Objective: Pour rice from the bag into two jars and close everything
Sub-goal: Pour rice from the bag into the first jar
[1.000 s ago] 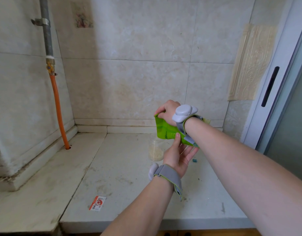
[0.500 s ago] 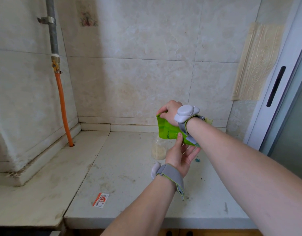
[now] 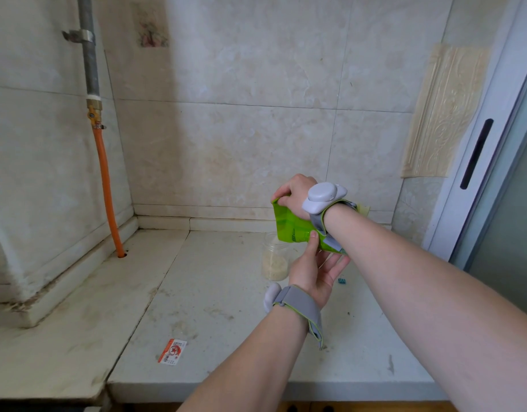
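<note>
A green rice bag is held tilted above the counter, its lower corner over a clear jar that is partly filled with rice and has no lid on. My right hand grips the bag's upper edge from above. My left hand holds the bag from below, thumb pressed on its front. Both wrists wear grey straps with white devices. A second jar is not visible; my arms hide the area behind the bag.
A small blue clip lies on the stone counter right of the jar. A red and white packet lies near the front edge. An orange hose runs down the left wall. A sliding door frame stands at right.
The hands and bag keep the same grip and pose over the jar; only the camera view has shifted slightly.
</note>
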A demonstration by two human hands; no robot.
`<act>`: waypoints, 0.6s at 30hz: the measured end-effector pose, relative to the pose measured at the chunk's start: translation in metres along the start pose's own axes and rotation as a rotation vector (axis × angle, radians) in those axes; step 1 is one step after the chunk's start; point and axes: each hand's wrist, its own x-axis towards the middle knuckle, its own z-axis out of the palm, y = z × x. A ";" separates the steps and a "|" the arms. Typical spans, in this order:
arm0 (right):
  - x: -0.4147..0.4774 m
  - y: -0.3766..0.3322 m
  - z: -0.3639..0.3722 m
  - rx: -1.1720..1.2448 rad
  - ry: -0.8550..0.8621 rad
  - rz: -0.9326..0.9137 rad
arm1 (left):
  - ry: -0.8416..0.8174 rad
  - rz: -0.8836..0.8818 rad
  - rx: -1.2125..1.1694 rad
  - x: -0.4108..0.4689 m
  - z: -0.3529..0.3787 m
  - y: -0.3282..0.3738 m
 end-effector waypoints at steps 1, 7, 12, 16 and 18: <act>0.000 0.000 0.000 -0.001 -0.002 0.000 | 0.000 -0.002 -0.004 0.000 0.000 -0.001; 0.000 0.000 -0.001 -0.012 0.005 -0.004 | -0.014 -0.006 -0.008 -0.002 0.002 0.001; 0.000 -0.001 -0.002 -0.008 0.013 -0.010 | -0.014 -0.004 -0.010 -0.003 0.003 0.002; 0.000 -0.003 -0.002 -0.019 -0.006 -0.007 | -0.013 0.000 -0.015 -0.005 0.003 0.002; 0.000 -0.003 -0.003 -0.019 -0.006 -0.010 | -0.013 0.003 -0.014 -0.005 0.003 0.003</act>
